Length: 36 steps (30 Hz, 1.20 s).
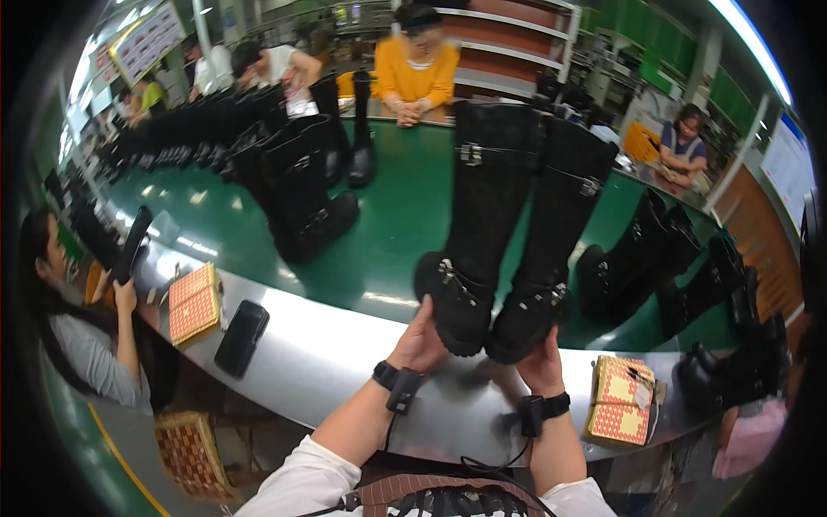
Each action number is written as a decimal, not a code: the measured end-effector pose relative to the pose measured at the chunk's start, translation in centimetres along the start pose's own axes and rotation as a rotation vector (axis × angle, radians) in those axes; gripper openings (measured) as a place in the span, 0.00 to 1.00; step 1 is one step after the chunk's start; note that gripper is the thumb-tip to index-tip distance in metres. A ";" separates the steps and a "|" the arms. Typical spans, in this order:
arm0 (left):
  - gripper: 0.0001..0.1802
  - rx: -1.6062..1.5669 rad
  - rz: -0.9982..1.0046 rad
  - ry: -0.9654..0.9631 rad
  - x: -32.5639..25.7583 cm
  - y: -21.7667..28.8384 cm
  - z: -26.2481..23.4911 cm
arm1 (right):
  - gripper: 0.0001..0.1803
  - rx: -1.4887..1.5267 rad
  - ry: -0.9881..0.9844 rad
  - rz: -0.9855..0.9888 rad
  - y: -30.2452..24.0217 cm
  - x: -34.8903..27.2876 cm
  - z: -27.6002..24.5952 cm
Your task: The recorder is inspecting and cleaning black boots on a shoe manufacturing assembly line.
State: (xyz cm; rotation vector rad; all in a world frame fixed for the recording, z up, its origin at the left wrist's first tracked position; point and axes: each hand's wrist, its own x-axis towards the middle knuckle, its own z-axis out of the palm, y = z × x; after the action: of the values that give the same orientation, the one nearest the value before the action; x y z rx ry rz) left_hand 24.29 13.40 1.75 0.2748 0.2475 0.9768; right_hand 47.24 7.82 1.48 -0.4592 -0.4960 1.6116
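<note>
Two tall black boots (489, 202) stand upright side by side before me, toes toward me, with buckled straps at the ankle and near the top. My left hand (419, 340) grips the outer side of the left boot's foot, thumb up along it. On the other side, my right hand (541, 364) is closed around the foot of the right boot (556, 202). Most fingers of both hands are hidden under or behind the soles. Each of my wrists wears a black band with a small box.
A green table (392, 215) with a metal front edge carries many boots, including a tilted one (293, 189) at left. Sticker-covered pads (194, 303) (622, 405) and a black phone-like case (241, 338) lie on the edge. Co-workers sit around; one at left holds a boot.
</note>
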 end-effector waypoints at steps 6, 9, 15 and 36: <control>0.31 -0.191 -0.017 -0.297 -0.4 0.0 0.6 | 0.51 -0.889 0.016 -0.362 0.5 0.6 1.4; 0.29 -0.099 -0.058 -0.160 -0.6 0.6 0.9 | 0.60 -1.119 -0.096 -0.516 -1.8 -0.3 2.8; 0.24 -0.037 -0.317 -0.350 -1.9 -2.3 2.5 | 0.48 -1.406 -0.786 -0.183 -9.9 -2.4 7.0; 0.19 0.141 -0.103 0.206 -1.3 6.5 -5.8 | 0.52 -1.737 0.419 -0.390 -7.1 19.4 7.3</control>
State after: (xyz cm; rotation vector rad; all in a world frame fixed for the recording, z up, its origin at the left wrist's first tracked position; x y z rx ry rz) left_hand 16.67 16.38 -1.35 0.2869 0.5154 0.8871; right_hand 47.10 27.39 11.41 -1.7651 -1.4743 0.3101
